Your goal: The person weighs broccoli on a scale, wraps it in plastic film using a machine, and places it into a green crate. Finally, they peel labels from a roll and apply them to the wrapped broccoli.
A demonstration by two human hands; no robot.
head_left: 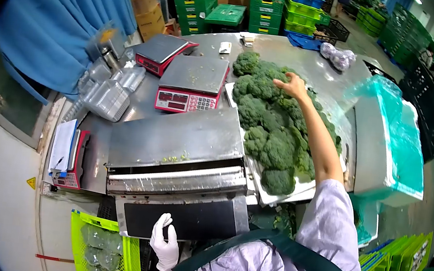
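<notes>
1. Broccoli [274, 118] sits in a big heap right of centre in the frame, its near edge on a white tray [272, 199] on the table [278, 46].
2. Bare right hand [291, 86], upper right of centre, is over the far part of the heap, fingers loosely bent and parted; I can't tell whether it touches a head.
3. Gloved left hand [165, 246], bottom left of centre, has thumb and fingers apart with nothing between them that I can see, right by the black plate [184, 219].
4. Two red scales [193, 73] stand upper left of centre.
5. White box [384, 152] with a green liner fills the right side.
6. Lime crate [133, 259] holds wrapped greens, lower left.
</notes>
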